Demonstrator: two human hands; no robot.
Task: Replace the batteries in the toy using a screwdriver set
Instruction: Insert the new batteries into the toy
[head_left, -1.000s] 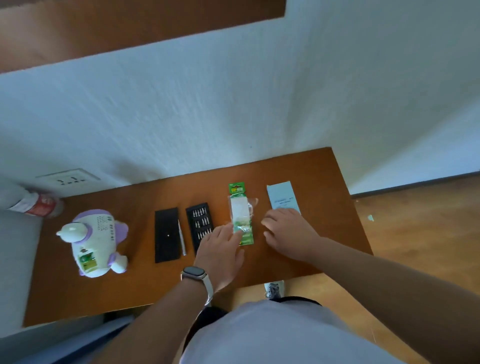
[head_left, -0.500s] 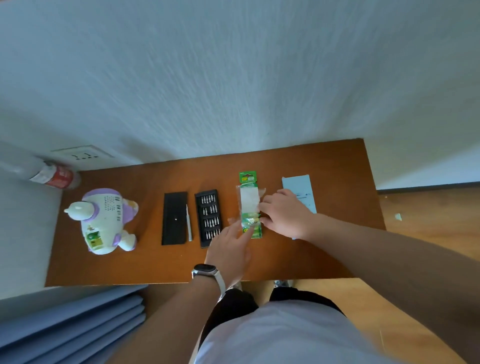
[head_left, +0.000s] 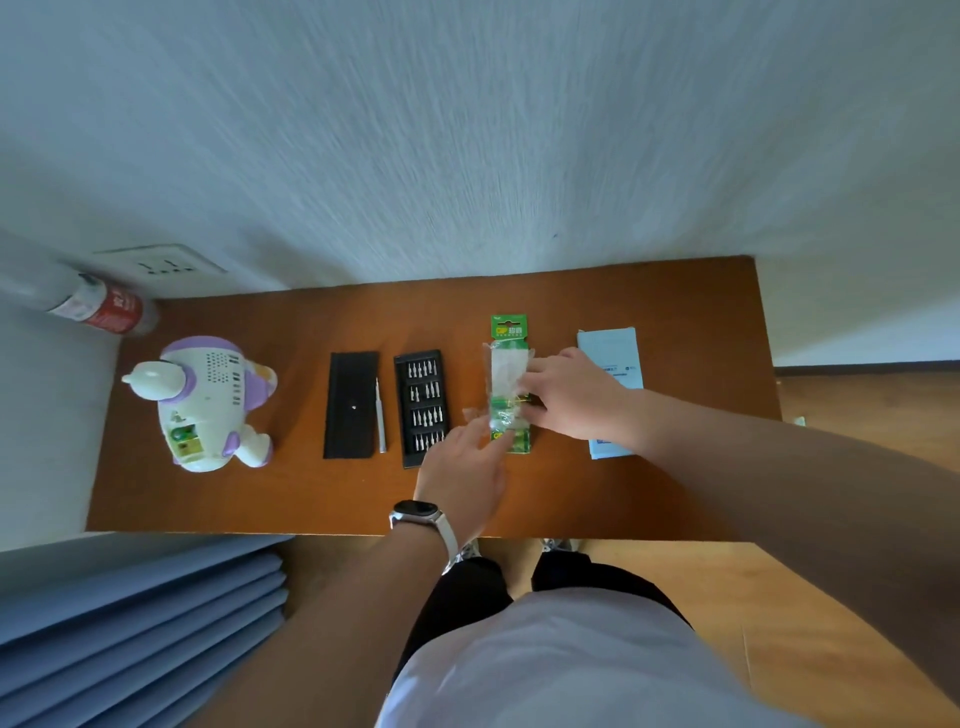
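Note:
A green battery pack (head_left: 510, 353) in clear plastic lies flat on the brown table (head_left: 291, 493), right of centre. My left hand (head_left: 465, 470) reaches to its lower left edge and its fingertips touch the plastic. My right hand (head_left: 571, 397) lies over the pack's right side with fingers on it. The white and purple toy (head_left: 205, 400) lies at the table's left end. A black tray of screwdriver bits (head_left: 422, 408), a thin metal driver handle (head_left: 381, 415) and the black case lid (head_left: 350, 405) sit between toy and pack.
A pale blue leaflet (head_left: 610, 345) lies right of the pack, partly under my right arm. A red-labelled bottle (head_left: 101, 306) leans at the back left corner by a wall socket (head_left: 161, 265). The wall runs along the table's far edge. Blue fabric (head_left: 140, 629) sits below left.
The view tilted downward. My right hand slid left from the leaflet onto the battery pack. My left hand stayed at the pack's lower end.

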